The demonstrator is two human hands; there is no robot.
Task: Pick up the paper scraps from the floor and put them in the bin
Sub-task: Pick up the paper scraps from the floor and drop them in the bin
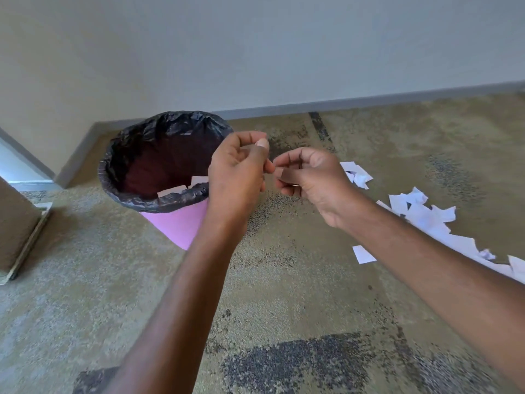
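Carpet [284, 294] bears paper scraps [426, 220] right of right hand [309, 177].

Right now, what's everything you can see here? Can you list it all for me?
bin: one, pink, on the carpet near the wall corner
bin liner: one, black, folded over the bin's rim
scraps in the bin: at least two showing, white, by the near inner side
scraps on the floor: many, too jumbled to count, white, on the carpet at right
carpet: one, beige with dark patches, across the floor
wall: pale, behind the bin
skirting board: grey, along the wall's foot
furniture piece: one, brown, left edge, mostly out of view
left grip: one bare hand, fingers curled, beside the bin's rim
right grip: one bare hand, fingers curled, close beside the left; whether either holds a scrap is unclear
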